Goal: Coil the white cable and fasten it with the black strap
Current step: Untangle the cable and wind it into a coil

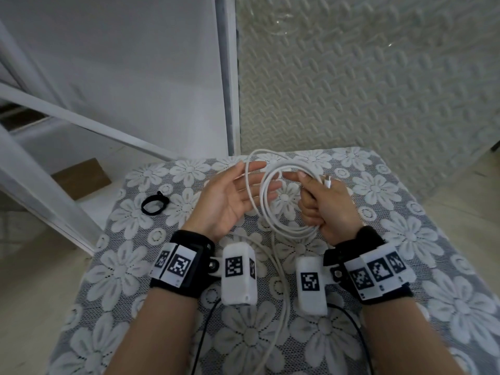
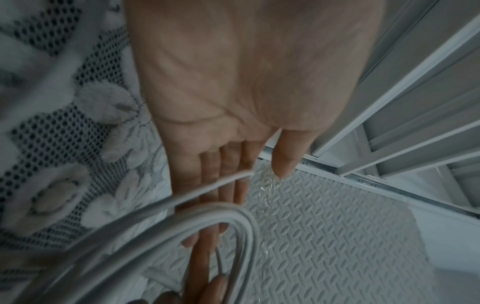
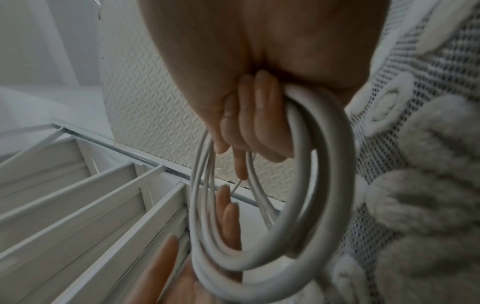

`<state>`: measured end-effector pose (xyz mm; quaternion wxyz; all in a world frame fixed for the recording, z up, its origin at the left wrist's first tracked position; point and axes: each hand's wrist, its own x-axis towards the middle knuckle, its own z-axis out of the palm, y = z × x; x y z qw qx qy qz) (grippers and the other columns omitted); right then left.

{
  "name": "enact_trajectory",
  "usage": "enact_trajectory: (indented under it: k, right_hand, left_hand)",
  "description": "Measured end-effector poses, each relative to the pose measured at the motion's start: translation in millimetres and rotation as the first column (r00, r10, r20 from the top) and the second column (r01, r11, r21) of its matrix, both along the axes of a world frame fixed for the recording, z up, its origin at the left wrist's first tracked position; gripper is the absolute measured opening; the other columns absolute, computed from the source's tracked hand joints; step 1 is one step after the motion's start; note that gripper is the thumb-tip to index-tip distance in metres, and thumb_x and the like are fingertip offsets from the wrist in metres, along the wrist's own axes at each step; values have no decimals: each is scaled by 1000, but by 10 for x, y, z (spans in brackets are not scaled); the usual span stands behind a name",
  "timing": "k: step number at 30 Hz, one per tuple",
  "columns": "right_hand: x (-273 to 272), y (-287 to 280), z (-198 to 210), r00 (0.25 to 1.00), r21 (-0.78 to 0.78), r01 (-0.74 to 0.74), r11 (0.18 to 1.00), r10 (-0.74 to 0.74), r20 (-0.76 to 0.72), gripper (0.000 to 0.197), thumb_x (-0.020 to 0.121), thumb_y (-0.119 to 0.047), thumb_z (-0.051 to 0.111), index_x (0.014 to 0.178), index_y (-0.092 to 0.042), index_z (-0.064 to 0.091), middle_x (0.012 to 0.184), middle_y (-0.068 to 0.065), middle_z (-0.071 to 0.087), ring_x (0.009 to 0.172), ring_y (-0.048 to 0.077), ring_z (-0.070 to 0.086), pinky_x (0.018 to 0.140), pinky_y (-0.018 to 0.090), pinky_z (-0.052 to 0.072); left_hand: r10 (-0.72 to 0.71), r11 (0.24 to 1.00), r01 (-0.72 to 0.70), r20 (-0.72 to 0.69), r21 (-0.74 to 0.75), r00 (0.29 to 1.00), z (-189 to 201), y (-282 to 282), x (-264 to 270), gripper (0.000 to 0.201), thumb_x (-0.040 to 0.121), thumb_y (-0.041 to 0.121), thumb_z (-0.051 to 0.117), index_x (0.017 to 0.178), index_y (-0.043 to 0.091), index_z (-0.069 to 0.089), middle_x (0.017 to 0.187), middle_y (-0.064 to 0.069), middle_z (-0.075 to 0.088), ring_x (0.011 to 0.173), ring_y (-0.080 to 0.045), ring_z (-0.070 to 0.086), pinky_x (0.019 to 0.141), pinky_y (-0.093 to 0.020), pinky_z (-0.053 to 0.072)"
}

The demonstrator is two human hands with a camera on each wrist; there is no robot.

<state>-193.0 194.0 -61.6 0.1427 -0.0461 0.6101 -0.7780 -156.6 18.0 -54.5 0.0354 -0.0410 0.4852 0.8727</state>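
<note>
White cable [image 1: 266, 201] is hanging in several loops above the flower-patterned desk [image 1: 405, 239], my right hand [image 1: 328, 205] gripping the bundle with fingers curled round it, connector end [image 1: 328, 182] sticking out by the knuckles, loose tail trailing toward me. My left hand [image 1: 230, 197] is lying flat, fingers straight behind one strand, gripping nothing; I'm judging it should be guiding slack round evenly, loops matched, no twists. Black strap [image 1: 154, 203] is lying well apart on my left; no containers showing.

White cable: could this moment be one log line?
right hand: grips round white cable coil | left hand: open, cable across fingers | black strap loop: untouched on floral tablecloth
</note>
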Motion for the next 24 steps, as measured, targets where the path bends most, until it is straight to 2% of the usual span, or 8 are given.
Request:
enact_trajectory:
  k: [3, 7, 10, 13, 17, 20, 22, 24]
  right_hand:
    - [7, 4, 13, 1000, 24, -7, 1000, 6, 21, 29, 97, -25, 47, 101, -7, 69, 40, -7, 24, 31, 5, 19, 34, 12, 20]
    - [30, -4, 30, 999, 37, -24, 999, 23, 31, 32, 97, -27, 47, 102, -3, 68, 38, -6, 25, 29, 7, 25, 32, 20, 37]
    - [43, -12, 43, 996, 62, -79, 995, 77, 36, 32, 97, -27, 46, 105, -6, 68, 38, -6, 24, 28, 7, 25, 31, 18, 34]
    - [57, -21, 58, 991, 94, -126, 988, 122, 51, 32, 97, -27, 46, 108, -5, 66, 38, -6, 23, 27, 7, 23, 32, 15, 31]
    - [76, -32, 59, 987, 160, -159, 974, 154, 44, 30, 97, -27, 47, 106, -6, 68, 37, -7, 23, 27, 7, 25, 30, 17, 31]
    - [69, -38, 43, 983, 165, -178, 970, 169, 66, 29, 97, -26, 48, 105, -8, 69, 36, -6, 24, 27, 8, 27, 31, 17, 33]
    - [67, -40, 40, 981, 142, -186, 972, 175, 84, 27, 97, -26, 48, 102, -12, 71, 34, -3, 32, 27, 10, 36, 32, 18, 35]
    - [73, -33, 52, 974, 127, -212, 969, 198, 114, 25, 96, -27, 48, 98, -15, 71, 36, 1, 50, 33, 13, 54, 30, 15, 31]
  left_hand:
    - [-37, 999, 35, -53, -38, 998, -5, 52, 13, 34, 99, 16, 37, 122, -3, 55, 113, -26, 65, 99, -38, 66, 86, -45, 55]
    - [-78, 996, 73, -77, -59, 994, -3, 80, 8, 28, 99, 10, 36, 114, 0, 57, 100, -22, 71, 81, -31, 72, 72, -40, 60]
    - [-78, 995, 73, -71, -75, 994, -1, 74, 9, 28, 100, 9, 34, 106, -1, 59, 81, -18, 72, 62, -24, 71, 58, -33, 59]
    - [-92, 990, 85, -61, -111, 994, -20, 79, 12, 27, 100, 10, 33, 101, -5, 56, 60, -9, 65, 44, -16, 60, 45, -28, 54]
    - [-140, 984, 134, -49, -119, 989, -42, 106, 11, 32, 101, 11, 30, 118, -8, 48, 47, -3, 47, 34, -14, 42, 43, -26, 46]
    - [-158, 973, 150, -32, -178, 987, -39, 133, 4, 50, 101, 34, 29, 110, -9, 53, 45, -1, 40, 33, -12, 36, 44, -24, 43]
    - [-166, 963, 157, -25, -219, 986, -40, 142, -10, 62, 98, 45, 28, 106, -9, 58, 47, -1, 36, 35, -12, 33, 44, -24, 41]
    - [-169, 959, 155, -39, -236, 985, -40, 142, -12, 51, 98, 42, 34, 96, -1, 61, 46, 1, 35, 34, -10, 33, 43, -24, 40]
